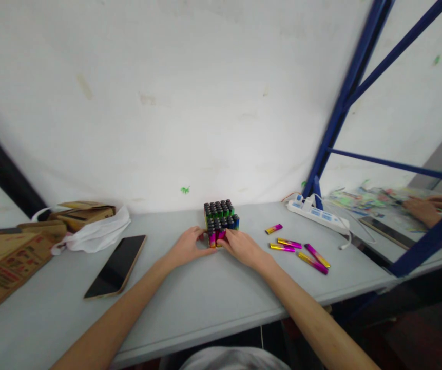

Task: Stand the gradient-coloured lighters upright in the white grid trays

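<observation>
A tight block of lighter-like pieces (219, 211) stands upright on the table, black tops up, with green and blue bodies in the rear rows. Pink-and-yellow pieces (212, 238) stand in the front row. My left hand (188, 247) is curved round the block's front left corner, thumb at the front and fingers at the side. On the front right, my right hand (242, 247) is closed on a pink lighter (222, 234); its fingertips partly cover that piece. Several loose pink-and-yellow lighters (289, 243) lie flat to the right of my right hand.
A phone (116, 267) lies to the left, near a white plastic bag (93, 237) and cardboard boxes (8, 262). At the back right are a white power strip (316, 215) and a blue metal frame (334, 118). Another person's hands (423, 208) are beyond the frame.
</observation>
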{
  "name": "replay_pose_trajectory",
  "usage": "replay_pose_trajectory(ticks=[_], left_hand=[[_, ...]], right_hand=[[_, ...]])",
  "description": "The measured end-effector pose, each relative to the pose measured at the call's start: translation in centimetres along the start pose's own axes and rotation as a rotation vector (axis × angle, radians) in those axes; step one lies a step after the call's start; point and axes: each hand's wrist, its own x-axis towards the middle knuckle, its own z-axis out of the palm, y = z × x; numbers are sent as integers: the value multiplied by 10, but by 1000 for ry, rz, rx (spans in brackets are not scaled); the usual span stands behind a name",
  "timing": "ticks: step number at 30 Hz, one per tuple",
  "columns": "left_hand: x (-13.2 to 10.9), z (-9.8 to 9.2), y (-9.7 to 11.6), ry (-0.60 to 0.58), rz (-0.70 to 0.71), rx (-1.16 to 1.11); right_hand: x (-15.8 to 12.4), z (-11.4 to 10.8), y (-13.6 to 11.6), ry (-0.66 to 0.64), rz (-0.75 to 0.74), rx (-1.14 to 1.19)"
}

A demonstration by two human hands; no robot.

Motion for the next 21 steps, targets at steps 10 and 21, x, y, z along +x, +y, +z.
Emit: replay_pose_trajectory(ticks=[10, 21], left_hand=[[0, 0, -1, -3, 7, 6], [0, 1, -1, -9, -2, 32]], right_hand=[[-2, -8, 3, -65, -56, -15], [6, -14, 5, -94, -50, -72]])
